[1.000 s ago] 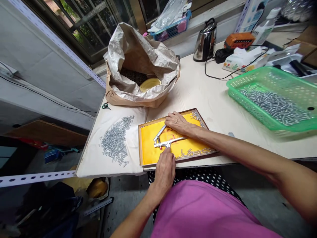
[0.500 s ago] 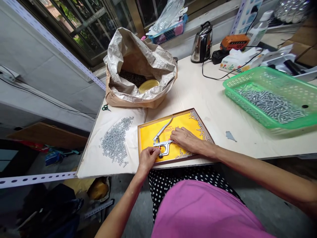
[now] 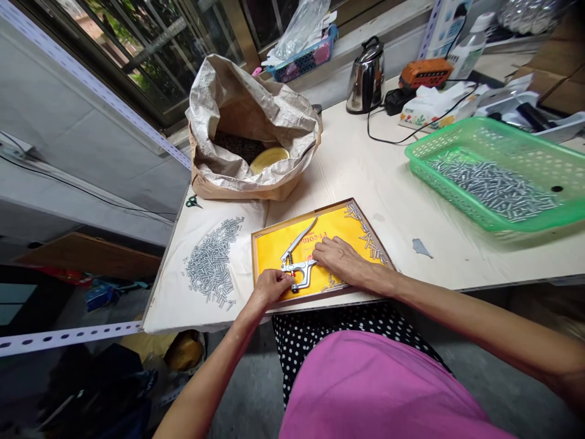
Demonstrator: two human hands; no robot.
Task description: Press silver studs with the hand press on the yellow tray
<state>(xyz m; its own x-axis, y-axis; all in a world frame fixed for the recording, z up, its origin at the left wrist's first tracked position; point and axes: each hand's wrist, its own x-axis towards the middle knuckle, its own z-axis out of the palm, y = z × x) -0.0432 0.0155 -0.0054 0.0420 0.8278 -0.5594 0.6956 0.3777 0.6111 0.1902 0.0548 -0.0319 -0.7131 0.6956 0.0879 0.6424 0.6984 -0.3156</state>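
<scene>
A pair of silver snap pliers [image 3: 304, 275] lies in a shallow tray [image 3: 301, 214] lined with yellow printed material. One long handle angles up, away from the other. My right hand [image 3: 340, 261] is closed over the end of the lower handle, which its fingers partly hide. Fingertips of my left hand [image 3: 273, 285] pinch together at the pliers' jaws, beside a small red part; whatever they hold is too small to make out. Small metal pieces [image 3: 365, 235] lie along the tray's right side and near my right wrist.
Left of the tray is a pile of small metal pieces [image 3: 212, 265], with scissors [image 3: 194, 202] behind. An open woven sack [image 3: 256, 186] stands at the back. On the right are a green basket [image 3: 457, 198] of metal pieces, a kettle [image 3: 365, 79] and a cable.
The view has shifted slightly. My left fingers stay at the pliers' jaws with only a slight shift, and my right hand keeps its place on the handle.
</scene>
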